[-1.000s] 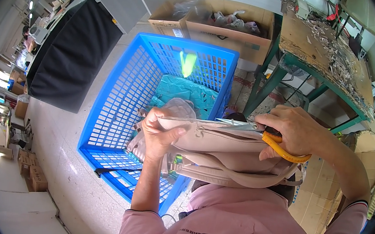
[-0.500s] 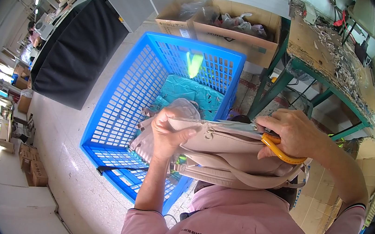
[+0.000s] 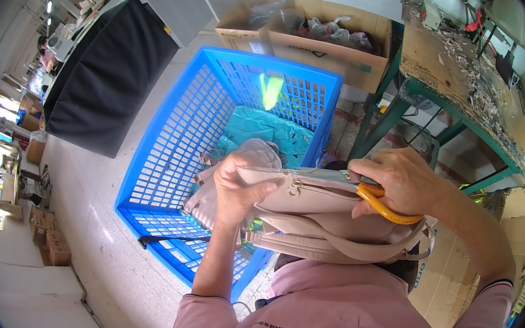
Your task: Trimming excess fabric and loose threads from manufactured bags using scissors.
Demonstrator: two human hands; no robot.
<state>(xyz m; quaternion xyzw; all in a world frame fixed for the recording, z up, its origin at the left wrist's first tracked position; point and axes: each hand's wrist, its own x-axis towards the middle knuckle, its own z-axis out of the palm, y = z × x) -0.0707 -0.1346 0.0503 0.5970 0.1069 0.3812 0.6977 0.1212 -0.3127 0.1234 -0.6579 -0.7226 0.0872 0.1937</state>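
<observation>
A beige bag [image 3: 323, 204] with straps and a zip is held up in front of my body, partly over a blue plastic basket [image 3: 275, 62]. My left hand [image 3: 238, 188] grips the bag's left end, thumb on the near face and fingers over the top edge. In my right hand [image 3: 404, 181] is a pair of scissors with orange handles [image 3: 394, 215]. Their blades lie along the bag's top edge, and whether they are parted is hard to make out. Straps and folded fabric hang on the bag's near side.
Inside the basket are teal plastic wrapping [image 3: 270, 131], more beige fabric [image 3: 202, 199] and a yellow-green strip [image 3: 271, 92]. Cardboard boxes [image 3: 335, 56] holding plastic bags stand behind it. A green-legged table [image 3: 432, 67] strewn with scraps is at right, above flattened cardboard [image 3: 446, 272].
My right hand has shifted slightly left along the bag's top edge with the scissors. My left hand keeps its grip on the bag's left end.
</observation>
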